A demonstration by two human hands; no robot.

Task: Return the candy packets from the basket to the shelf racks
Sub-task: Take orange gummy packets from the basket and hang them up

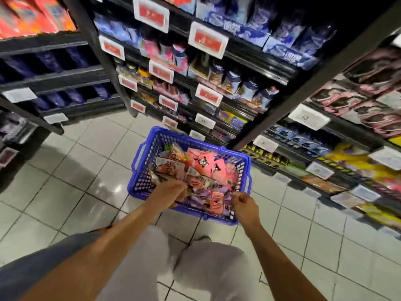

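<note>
A blue plastic basket (pixel 138 170) stands on the tiled floor in front of me, full of candy packets (pixel 201 170) in pink, orange and purple. My left hand (pixel 171 192) reaches in over the near left rim, its fingers curled down into the heap round some packets. At the near right corner, my right hand (pixel 243 204) has curled fingers, with thumb and forefinger meeting beside a purple packet (pixel 225 199). Blur hides whether it holds that packet. The shelf racks (pixel 238 59) stand just behind the basket.
Black shelving surrounds the aisle: blue packs on the left rack (pixel 54 79), mixed sweets with red price tags (pixel 208 40) ahead, pink and yellow bags on the right rack (pixel 358 127). Glossy floor tiles (pixel 76 170) lie around the basket. My legs are below.
</note>
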